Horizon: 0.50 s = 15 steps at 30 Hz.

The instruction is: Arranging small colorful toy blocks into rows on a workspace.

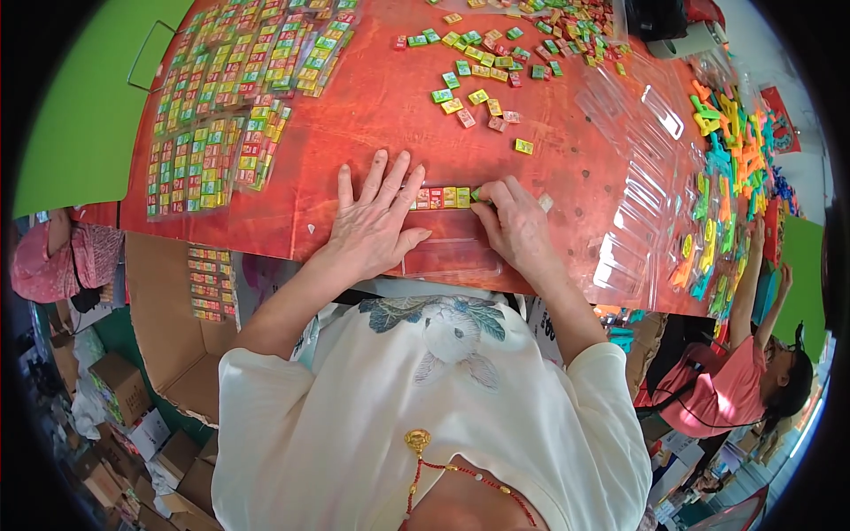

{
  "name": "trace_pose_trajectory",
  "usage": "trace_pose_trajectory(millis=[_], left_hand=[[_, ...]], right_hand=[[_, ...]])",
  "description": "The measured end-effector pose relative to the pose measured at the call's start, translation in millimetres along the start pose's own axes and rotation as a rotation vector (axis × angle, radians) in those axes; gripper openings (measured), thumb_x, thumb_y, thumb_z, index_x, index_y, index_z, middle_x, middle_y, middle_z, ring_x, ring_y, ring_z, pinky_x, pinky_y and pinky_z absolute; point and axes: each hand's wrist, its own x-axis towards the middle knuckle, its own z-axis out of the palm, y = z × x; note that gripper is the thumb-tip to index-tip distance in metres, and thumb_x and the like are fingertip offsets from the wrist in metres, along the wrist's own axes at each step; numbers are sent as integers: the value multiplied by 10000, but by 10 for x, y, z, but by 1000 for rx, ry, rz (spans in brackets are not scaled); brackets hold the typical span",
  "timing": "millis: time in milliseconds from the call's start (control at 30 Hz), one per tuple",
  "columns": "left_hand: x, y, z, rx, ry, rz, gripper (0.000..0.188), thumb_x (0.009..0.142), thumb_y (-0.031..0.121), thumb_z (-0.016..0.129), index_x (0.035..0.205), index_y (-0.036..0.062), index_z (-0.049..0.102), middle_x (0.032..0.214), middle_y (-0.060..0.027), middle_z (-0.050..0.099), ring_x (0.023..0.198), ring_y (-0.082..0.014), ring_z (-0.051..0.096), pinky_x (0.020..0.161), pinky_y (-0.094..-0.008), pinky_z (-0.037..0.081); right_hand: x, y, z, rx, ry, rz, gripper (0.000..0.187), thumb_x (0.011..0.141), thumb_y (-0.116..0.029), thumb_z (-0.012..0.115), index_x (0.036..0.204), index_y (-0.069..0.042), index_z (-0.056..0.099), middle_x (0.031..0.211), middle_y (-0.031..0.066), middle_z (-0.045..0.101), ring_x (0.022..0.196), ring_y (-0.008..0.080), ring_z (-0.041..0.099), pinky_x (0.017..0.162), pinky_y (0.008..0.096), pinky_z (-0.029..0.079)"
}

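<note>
Have row of small boxes [443, 197] between left hand [376, 217] and right hand [522, 221]. Touch left end with flat, spread fingers; pinch, almost closed, green box [476, 193] at right end.

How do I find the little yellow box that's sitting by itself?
Find the big red table, then the person's right hand. Just beyond it lies a small yellow box. Of the loose scattered boxes, it's nearest that hand, slightly apart from the others.
</note>
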Motion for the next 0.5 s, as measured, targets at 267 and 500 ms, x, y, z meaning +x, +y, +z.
trace_pose_trajectory(millis=[267, 500], left_hand=[[-10, 74, -36, 1, 2, -93, 901, 907, 531, 618, 1581, 55, 257, 1666, -173, 164, 1552, -355, 87, 1148, -722, 60], [21, 89, 51, -109, 102, -125, 837, 933, 496, 588, 1572, 52, 278, 1645, -187, 221, 1543, -370, 124, 1137, -735, 34]], right_hand=[[42, -84, 127, -49, 65, 44, 114, 875, -88, 696, 958, -47, 630, 850, 128, 570, 788, 331, 630, 708, 427, 519], [90, -66, 42, -11, 83, 28, 172, 892, -15, 624, 1053, -35, 682, 996, 142, 629, 874, 342, 627, 764, 432, 479]])
